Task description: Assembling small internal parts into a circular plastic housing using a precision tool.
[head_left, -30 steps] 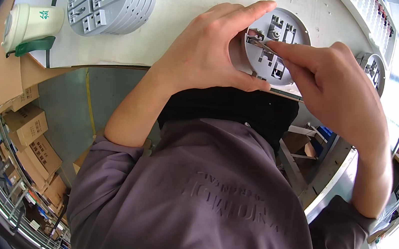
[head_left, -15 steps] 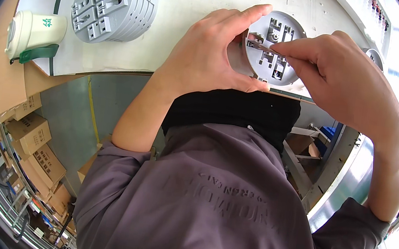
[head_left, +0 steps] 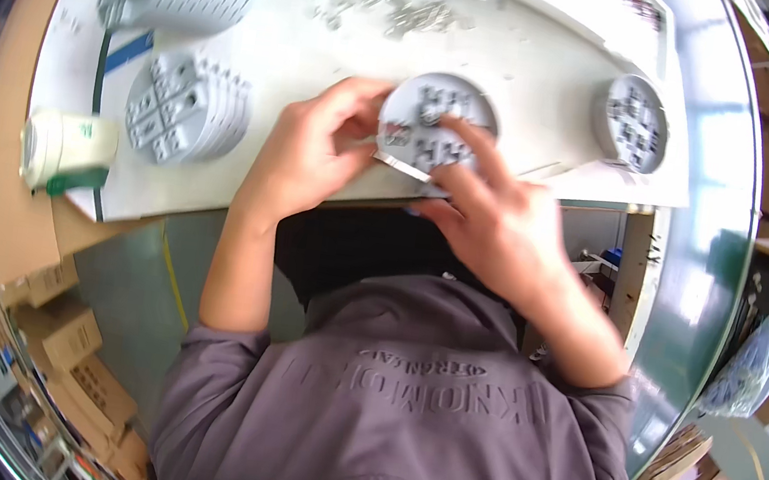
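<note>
The person's grey-brown shirt fills the lower middle of the frame. Above it, the blurred right hand reaches its extended index finger over a round grey plastic housing at upper centre; a slim pale strip, perhaps tweezers, lies by its fingers. The left hand curves half-closed at the housing's left rim; blur hides whether either hand grips. A cream cup stands at left beside stacked housings. Farther off are another housing, upper right, and small metal pieces near the top.
</note>
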Tool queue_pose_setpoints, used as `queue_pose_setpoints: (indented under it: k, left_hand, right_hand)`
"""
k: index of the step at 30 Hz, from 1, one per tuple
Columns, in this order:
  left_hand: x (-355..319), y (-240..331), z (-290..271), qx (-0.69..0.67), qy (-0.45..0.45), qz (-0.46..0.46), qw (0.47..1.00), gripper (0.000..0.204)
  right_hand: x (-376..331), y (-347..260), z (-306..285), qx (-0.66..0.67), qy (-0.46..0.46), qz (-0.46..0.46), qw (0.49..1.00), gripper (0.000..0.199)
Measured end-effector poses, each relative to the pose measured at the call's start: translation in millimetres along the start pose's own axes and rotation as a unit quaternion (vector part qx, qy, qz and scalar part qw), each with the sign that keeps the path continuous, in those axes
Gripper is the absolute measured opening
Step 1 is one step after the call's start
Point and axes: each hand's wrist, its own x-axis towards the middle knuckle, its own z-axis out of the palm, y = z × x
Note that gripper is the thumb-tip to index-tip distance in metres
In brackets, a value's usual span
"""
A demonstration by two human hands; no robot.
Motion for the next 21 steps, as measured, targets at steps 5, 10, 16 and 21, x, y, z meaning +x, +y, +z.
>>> queue_pose_setpoints:
  k: [5,10,16,21]
  left_hand:
    - [-8,7,11,0.165,0.040,0.070,0.983,0.049]
    - [-4,11,14,0.313,0.043,0.157,0.936,0.044]
    - [-2,0,19,0.308,0.078,0.119,0.941,0.038]
    - [-3,-1,23,0.336,0.105,0.157,0.923,0.036]
  right_hand:
    - [-16,4,25,0.222,0.107,0.093,0.965,0.029]
    - [-30,51,-54,0.029,0.240,0.080,0.967,0.030]
    - [-40,95,-76,-0.146,0.168,0.208,0.952,0.040]
    - [-37,103,-38,-0.173,0.231,0.292,0.912,0.060]
